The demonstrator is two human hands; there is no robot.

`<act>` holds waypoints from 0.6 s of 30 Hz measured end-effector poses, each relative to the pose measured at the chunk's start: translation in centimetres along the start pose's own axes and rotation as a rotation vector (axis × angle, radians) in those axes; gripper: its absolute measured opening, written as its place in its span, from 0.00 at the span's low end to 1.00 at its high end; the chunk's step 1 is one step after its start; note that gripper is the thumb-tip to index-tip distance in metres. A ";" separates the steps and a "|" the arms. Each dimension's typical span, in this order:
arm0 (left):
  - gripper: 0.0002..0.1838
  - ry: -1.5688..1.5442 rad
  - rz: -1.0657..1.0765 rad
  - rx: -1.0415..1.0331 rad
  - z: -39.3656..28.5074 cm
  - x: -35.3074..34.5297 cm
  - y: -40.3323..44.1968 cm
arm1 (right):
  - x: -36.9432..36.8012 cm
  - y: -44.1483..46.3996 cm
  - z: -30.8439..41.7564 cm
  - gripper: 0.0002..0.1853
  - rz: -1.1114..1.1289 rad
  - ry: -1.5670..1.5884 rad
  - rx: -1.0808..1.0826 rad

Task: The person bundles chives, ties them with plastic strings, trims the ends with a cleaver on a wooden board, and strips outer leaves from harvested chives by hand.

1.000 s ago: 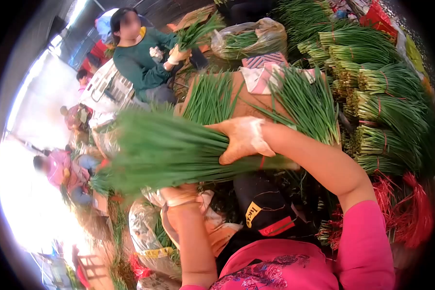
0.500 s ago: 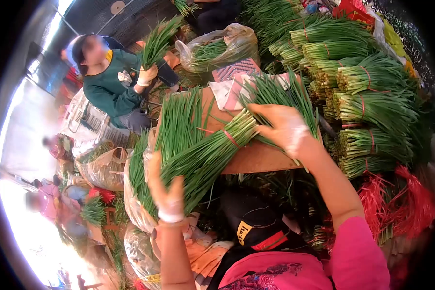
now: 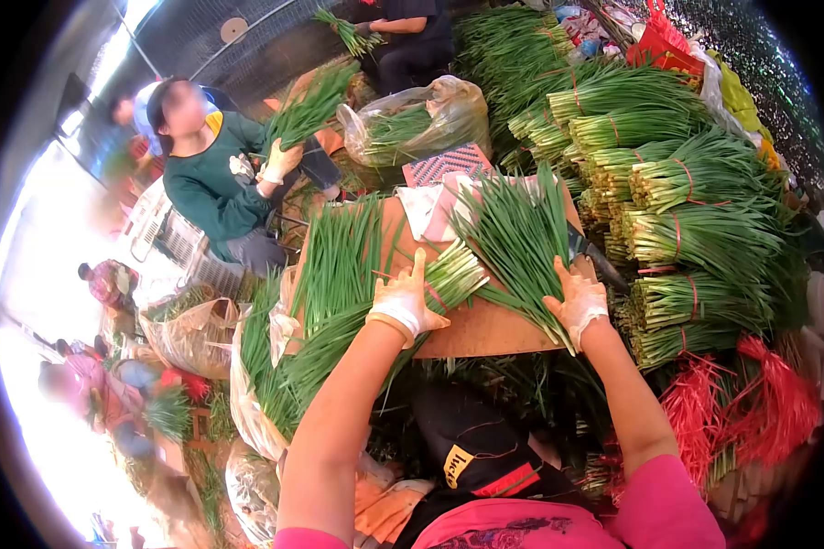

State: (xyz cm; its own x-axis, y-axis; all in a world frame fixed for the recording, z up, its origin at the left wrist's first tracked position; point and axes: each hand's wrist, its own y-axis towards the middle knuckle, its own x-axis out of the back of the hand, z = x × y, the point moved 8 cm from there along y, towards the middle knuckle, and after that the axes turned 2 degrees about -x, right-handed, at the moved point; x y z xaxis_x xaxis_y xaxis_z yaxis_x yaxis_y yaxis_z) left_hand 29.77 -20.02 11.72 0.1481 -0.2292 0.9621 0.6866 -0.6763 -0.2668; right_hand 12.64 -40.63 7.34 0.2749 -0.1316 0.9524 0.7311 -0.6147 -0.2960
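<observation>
A bundle of garlic chives [image 3: 348, 339], tied with a red band near its pale stem ends, lies across the front left of a brown board [image 3: 467, 340]. My left hand [image 3: 401, 300], in a thin glove, rests at the banded part with its fingers spread, not wrapped round it. Loose chives [image 3: 519, 242] lie fanned on the right half of the board. At their right edge is my right hand [image 3: 579, 300], also gloved, with thumb and fingers apart beside the stems. Another loose layer of chives [image 3: 339, 261] covers the board's left side.
Tied chive bundles [image 3: 705, 233] are stacked to the right, with red strips [image 3: 696, 412] hanging below. A folded cloth [image 3: 430, 209] lies at the board's back edge. A plastic bag of chives [image 3: 421, 119] stands behind. A co-worker in green [image 3: 212, 178] holds chives at the left.
My left hand has moved from the leafy end up to the band of the tied bundle. My right hand has left the bundle's stem end and come down to the loose chives' right edge.
</observation>
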 end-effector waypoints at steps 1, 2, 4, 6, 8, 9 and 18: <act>0.65 -0.019 0.048 0.013 0.0 0.0 0.0 | 0.0 0.2 0.3 0.39 -0.031 0.039 0.022; 0.64 -0.020 0.001 -0.006 0.0 0.1 0.2 | -0.3 0.4 0.5 0.39 -0.062 0.078 0.043; 0.61 -0.026 -0.094 -0.047 0.0 0.1 -0.2 | -0.3 0.4 0.9 0.38 -0.090 0.185 0.063; 0.59 -0.111 -0.230 -0.103 0.1 1.4 -1.3 | -0.2 0.6 1.3 0.37 -0.089 0.272 0.089; 0.57 -0.208 -0.436 -0.190 0.8 2.6 -3.0 | -0.8 0.7 1.9 0.35 -0.132 0.452 0.143; 0.56 -0.280 -0.516 -0.198 1.1 4.0 -4.1 | 0.1 -0.1 2.6 0.35 -0.100 0.546 0.185; 0.58 -0.108 -0.173 0.097 1.9 -1.1 -0.7 | 5.0 3.1 -0.5 0.30 -0.147 0.340 0.161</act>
State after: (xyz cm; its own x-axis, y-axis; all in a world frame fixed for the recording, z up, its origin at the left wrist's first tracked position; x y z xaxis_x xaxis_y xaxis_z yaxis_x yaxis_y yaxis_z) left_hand 30.44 -17.95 10.99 0.0934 -0.0358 0.9950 0.7727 -0.6276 -0.0951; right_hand 15.91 -43.57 11.19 -0.0425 -0.3173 0.9474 0.8433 -0.5198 -0.1363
